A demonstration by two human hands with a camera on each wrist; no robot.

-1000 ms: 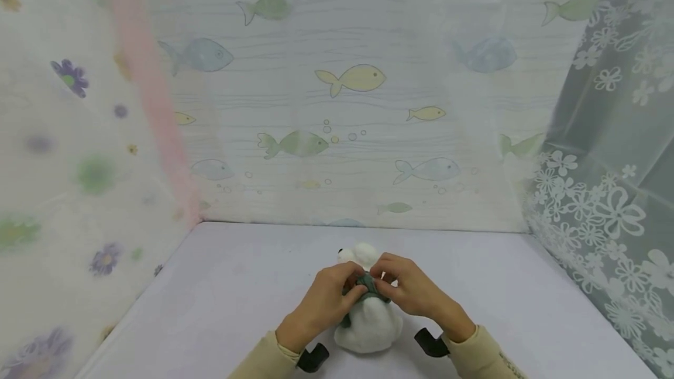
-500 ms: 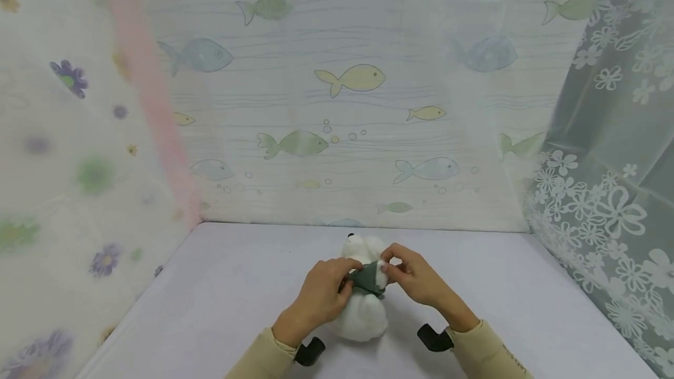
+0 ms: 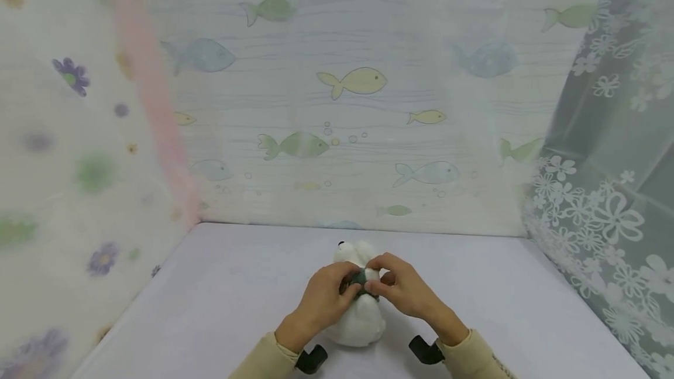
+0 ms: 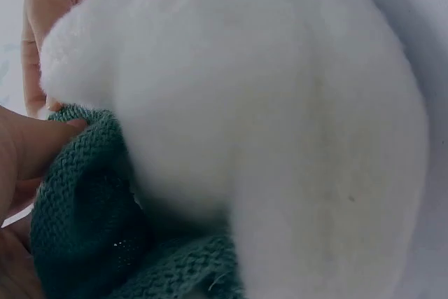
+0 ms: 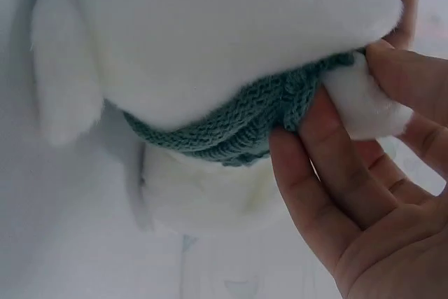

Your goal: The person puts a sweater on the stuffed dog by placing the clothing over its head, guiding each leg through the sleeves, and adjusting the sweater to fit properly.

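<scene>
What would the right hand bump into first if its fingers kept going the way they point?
Almost at once, the green knitted scarf round the white plush toy's neck: the right hand already pinches it there. Just past it are the left hand's fingers, though depth is hard to judge.

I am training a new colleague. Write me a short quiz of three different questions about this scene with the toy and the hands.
1. True or false: the white plush toy hangs in the air above the table.
2. Multiple choice: what colour is the knitted scarf around the toy's neck? A) red B) dark green C) yellow
3. Short answer: which hands touch the scarf?

Key
1. False. The toy sits on the table.
2. B.
3. Both. The left hand and the right hand pinch the scarf at the toy's neck; the wrist views show the fingers on the knit.
</scene>
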